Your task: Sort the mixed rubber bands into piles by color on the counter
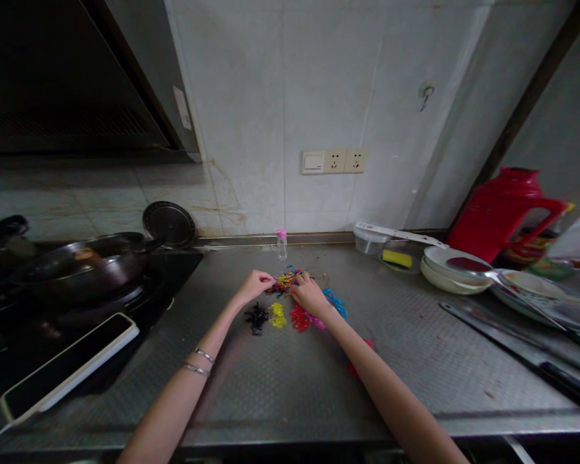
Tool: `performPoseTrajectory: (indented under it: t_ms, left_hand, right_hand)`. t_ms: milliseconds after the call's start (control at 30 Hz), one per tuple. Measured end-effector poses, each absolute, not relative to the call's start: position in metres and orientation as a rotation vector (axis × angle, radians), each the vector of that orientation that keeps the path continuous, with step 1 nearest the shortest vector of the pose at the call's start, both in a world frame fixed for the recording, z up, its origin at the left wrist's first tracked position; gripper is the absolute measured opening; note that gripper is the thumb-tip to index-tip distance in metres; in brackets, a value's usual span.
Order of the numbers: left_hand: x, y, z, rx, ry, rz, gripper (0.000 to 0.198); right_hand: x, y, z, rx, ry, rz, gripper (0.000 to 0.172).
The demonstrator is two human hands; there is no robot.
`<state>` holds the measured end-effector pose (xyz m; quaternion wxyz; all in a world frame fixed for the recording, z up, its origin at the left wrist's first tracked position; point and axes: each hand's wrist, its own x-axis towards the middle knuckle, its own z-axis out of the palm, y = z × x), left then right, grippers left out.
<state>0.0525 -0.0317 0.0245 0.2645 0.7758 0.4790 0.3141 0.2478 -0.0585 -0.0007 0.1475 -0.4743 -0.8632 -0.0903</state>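
Observation:
A mixed heap of small, thin coloured pieces, perhaps rubber bands, lies on the metal counter. My left hand is at its left edge, thumb and fingertips pinched together; anything between them is too small to name. Over the heap's right side, my right hand has its fingers bent down and drawn together, their tips hidden among the pieces. Nearer me are single-colour piles: black, yellow, red and pink. A blue pile is partly behind my right wrist.
A small clear bottle with a pink cap stands near the wall. Left are a phone and a pan on the stove. Right are a yellow sponge, bowls, a long knife and a red thermos.

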Motion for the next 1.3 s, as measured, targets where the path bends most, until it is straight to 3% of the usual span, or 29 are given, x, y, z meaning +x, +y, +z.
performPoseTrajectory:
  t_ms: [733,1300]
  left_hand:
    - [0.054,-0.030,0.012,2.126,1.224,0.685,0.032]
    - [0.073,-0.032,-0.001,2.213,1.184,0.700,0.023]
  right_hand:
    - [0.255,-0.058,-0.004,-1.317,-2.443,-0.332,0.022]
    - [0.245,-0.067,0.006,-1.219,-2.433,-0.288,0.022]
